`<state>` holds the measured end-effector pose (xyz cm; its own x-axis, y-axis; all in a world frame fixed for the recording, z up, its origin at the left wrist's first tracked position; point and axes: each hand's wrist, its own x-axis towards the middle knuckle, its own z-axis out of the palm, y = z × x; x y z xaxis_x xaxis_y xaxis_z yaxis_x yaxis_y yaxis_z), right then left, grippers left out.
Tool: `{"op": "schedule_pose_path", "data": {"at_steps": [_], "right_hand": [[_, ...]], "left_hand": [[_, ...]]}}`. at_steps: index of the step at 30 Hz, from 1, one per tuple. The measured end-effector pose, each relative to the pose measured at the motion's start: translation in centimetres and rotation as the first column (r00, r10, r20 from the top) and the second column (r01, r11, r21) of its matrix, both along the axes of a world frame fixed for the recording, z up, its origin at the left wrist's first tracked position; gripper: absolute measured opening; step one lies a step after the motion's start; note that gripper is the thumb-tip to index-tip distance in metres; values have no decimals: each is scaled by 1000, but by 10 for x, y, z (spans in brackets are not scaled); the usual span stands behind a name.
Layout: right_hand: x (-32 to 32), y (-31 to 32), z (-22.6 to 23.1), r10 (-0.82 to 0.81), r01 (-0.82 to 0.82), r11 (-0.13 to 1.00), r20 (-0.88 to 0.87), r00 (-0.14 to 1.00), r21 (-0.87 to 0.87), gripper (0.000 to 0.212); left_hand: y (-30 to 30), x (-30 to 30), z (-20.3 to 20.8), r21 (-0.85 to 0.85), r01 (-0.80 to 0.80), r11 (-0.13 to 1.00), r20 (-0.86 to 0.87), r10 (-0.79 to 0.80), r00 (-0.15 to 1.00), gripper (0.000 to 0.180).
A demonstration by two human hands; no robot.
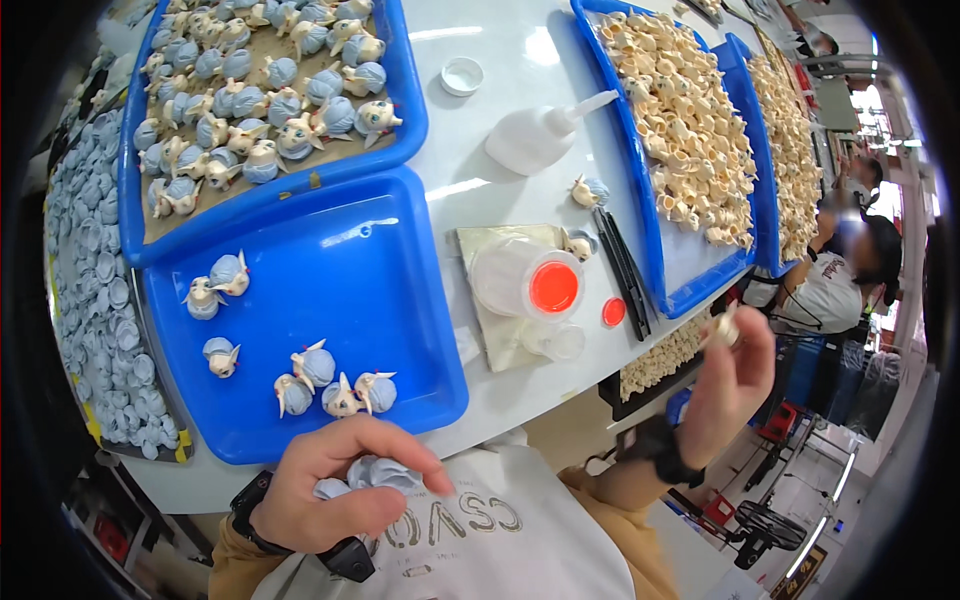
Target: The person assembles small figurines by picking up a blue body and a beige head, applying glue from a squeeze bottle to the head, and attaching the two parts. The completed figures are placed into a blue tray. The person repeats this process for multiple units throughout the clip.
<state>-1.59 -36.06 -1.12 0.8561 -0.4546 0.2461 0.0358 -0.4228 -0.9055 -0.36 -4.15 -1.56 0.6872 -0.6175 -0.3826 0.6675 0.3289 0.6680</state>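
Several grey-blue cup-shaped pieces (380,474) lie in my left hand (325,490), whose fingers curl round them just in front of the lower blue tray (330,210). Out to the right, my right hand (732,385) is raised and pinches a small cream-coloured piece (724,326) between its fingertips; its exact shape is blurred. In the lower tray sit several small doll heads with grey-blue hair and pointed ears, among them one pair (215,285) and a single head (221,357). Another such head (590,190) rests on the white table (455,130).
A full tray of finished-looking heads (415,110) stands at the back left, beside heaped grey-blue pieces (100,290). Mid-table are a white squeeze bottle (530,140), a jar with red contents (505,275) and dark slim tools (622,270). Cream parts fill a blue tray (650,225); a person (835,285) sits beyond.
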Motion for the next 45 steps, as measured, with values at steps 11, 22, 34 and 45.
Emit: {"op": "schedule_pose_path", "data": {"at_steps": [11, 22, 34, 45], "right_hand": [[-14, 66, -14, 217, -236, 960, -137, 967, -148, 35], [-6, 69, -26, 208, -238, 918, -126, 970, -316, 37], [1, 76, -20, 243, -302, 786, -180, 953, -540, 42], [1, 78, -14, 218, -310, 756, -225, 950, -576, 41]], "left_hand": [[4, -1, -11, -10, -16, 1000, -5, 16, 1000, 36], [-1, -2, -14, -74, -200, 977, -64, 196, 979, 27], [0, 1, -11, -79, -159, 984, -93, 152, 984, 37], [-2, -4, -17, -168, -259, 951, -51, 254, 966, 31]]}}
